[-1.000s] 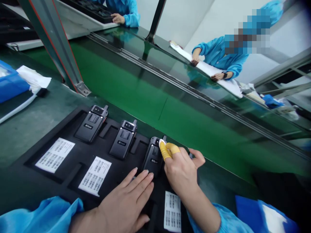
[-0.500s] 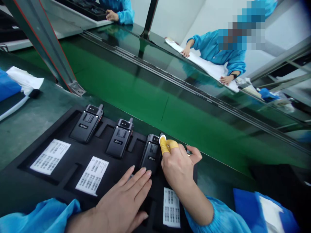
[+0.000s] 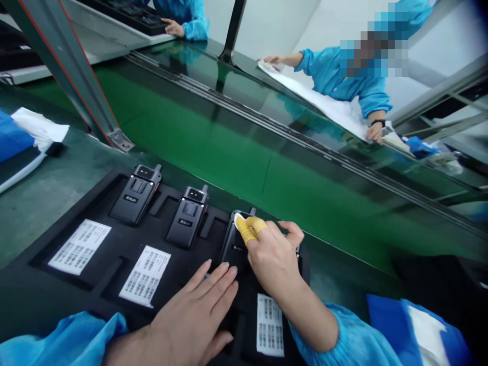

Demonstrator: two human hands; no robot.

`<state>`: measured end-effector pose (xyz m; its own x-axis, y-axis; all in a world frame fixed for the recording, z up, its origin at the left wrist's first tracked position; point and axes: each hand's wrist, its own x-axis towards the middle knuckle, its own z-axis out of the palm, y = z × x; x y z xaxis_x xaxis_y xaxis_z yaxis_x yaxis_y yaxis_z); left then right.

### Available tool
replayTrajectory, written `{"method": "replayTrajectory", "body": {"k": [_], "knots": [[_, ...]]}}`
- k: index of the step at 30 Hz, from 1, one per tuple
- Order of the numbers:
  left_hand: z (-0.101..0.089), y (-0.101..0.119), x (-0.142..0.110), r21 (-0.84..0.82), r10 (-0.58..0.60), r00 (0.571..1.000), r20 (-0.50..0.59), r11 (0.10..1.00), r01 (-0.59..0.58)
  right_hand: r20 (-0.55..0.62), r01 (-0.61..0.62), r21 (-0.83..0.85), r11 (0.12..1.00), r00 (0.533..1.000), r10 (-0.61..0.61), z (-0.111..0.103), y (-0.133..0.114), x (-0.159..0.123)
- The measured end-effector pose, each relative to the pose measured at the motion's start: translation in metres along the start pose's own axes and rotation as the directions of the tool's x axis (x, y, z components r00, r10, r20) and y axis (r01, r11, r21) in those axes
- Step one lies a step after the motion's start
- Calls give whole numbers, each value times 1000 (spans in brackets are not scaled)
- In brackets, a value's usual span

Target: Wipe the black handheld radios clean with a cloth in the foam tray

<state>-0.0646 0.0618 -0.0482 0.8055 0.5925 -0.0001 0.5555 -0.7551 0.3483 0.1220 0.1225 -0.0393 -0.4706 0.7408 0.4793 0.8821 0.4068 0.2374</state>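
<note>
Tray (image 3: 76, 211), black, lies under the left hand (image 3: 190, 315), palm down with fingers slightly spread, while the right hand (image 3: 274, 256) bends over a radio (image 3: 232, 249) seated in its slot. Yellow-covered fingers pinch a white pad (image 3: 237, 221) – contact has shifted from the antenna side to the opposite top corner, apparently extending the wiping across the head.
</note>
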Motion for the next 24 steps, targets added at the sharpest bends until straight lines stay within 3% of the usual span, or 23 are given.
{"method": "replayTrajectory", "body": {"k": [9,17,24], "knots": [[5,0,-3,-32,-1,999,-49,999,-1,70,25,41,999,997,-28,-3,16,-7],[1,1,-4,-21,-3,999,-50,1000,2,71,190,27,981,979,-192,-11,32,1],[0,1,-2,-36,-13,999,-39,999,11,130,379,41,924,915,-381,-11,54,15]]}}
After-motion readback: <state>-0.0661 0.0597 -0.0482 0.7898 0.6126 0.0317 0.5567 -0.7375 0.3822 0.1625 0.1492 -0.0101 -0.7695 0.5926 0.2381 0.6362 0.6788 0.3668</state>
